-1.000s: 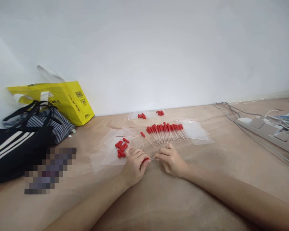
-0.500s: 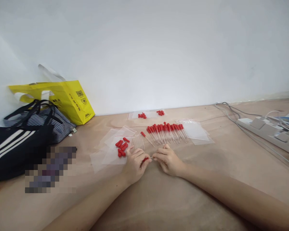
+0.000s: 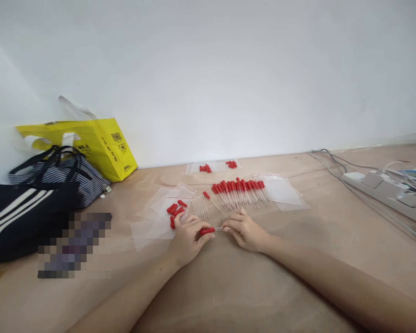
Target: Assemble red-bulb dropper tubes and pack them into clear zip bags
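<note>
A glass dropper with a red rubber bulb (image 3: 207,231) is held level between my two hands, just above or on the table. My left hand (image 3: 189,236) is closed around the bulb, thumb below and fingers above. My right hand (image 3: 244,231) pinches the thin glass tube (image 3: 218,229), whose far end its fingers hide. Beyond my hands lies a row of droppers (image 3: 241,192) with red bulbs. One single dropper (image 3: 213,202) is left of that row, next to bare glass tubes (image 3: 199,206). Loose red bulbs (image 3: 173,209) lie by my left hand's fingers.
Clear zip bags (image 3: 150,226) lie under the loose bulbs, and more bags (image 3: 282,190) right of the row. Further bulbs (image 3: 205,169) lie near the wall. A yellow bag (image 3: 114,152) and a dark bag (image 3: 31,222) stand left; a power strip (image 3: 384,189) with cables is right.
My left fingers have shifted back to the left along the dropper, and more of the red bulb now shows. The right hand stays nearly in place on the tube.
</note>
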Demonstrator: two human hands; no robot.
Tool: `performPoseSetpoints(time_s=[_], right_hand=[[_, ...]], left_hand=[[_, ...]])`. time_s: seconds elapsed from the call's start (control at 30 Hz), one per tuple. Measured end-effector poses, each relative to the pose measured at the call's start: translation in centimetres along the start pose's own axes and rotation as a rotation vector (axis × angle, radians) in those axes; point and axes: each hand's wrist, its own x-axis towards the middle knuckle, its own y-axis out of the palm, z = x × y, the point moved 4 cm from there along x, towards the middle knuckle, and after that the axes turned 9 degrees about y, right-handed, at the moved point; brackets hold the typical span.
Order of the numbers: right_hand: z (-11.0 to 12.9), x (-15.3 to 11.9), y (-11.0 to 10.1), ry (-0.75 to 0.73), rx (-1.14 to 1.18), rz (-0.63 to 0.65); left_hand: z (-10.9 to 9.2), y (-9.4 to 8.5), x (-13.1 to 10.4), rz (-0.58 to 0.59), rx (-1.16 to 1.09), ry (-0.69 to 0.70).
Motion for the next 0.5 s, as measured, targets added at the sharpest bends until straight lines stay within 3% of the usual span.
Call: performPoseSetpoints(time_s=[0.27, 0.5], right_hand=[[0.24, -0.24, 0.04, -0.014, 0.035, -0.067], [0.24, -0.14, 0.13, -0.011, 0.017, -0.05]], left_hand=[[-0.18, 0.48, -0.1, -0.009, -0.062, -0.014], [-0.46, 0.58, 0.07, 0.027, -0.073, -0.025]])
